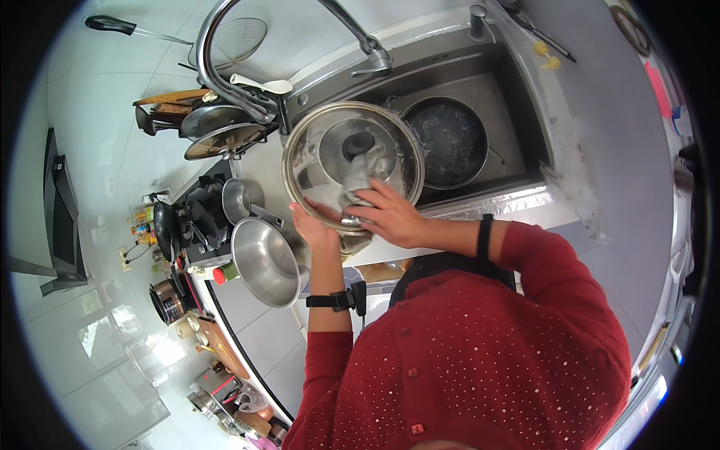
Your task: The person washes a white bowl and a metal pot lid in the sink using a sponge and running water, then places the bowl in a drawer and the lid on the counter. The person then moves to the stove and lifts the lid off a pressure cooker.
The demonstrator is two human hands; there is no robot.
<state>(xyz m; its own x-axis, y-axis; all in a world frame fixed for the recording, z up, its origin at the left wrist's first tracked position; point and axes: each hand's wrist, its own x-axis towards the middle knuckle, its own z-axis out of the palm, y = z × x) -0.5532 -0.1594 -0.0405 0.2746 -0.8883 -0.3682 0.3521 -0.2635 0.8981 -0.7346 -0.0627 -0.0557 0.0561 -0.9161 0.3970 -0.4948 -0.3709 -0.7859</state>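
A large round glass lid with a metal rim and a black knob is tilted up beside the sink. My left hand grips its lower left rim. In my right hand is a crumpled grey cloth, pressed on the lid's face just below the knob. To the lid's right, a round dark pan holding water sits in the dark sink.
A curved chrome faucet arches over the counter. At left stand a steel saucepan, a steel bowl and a rack with smaller lids. A wire strainer hangs behind. A soap dispenser stands at the sink's back corner.
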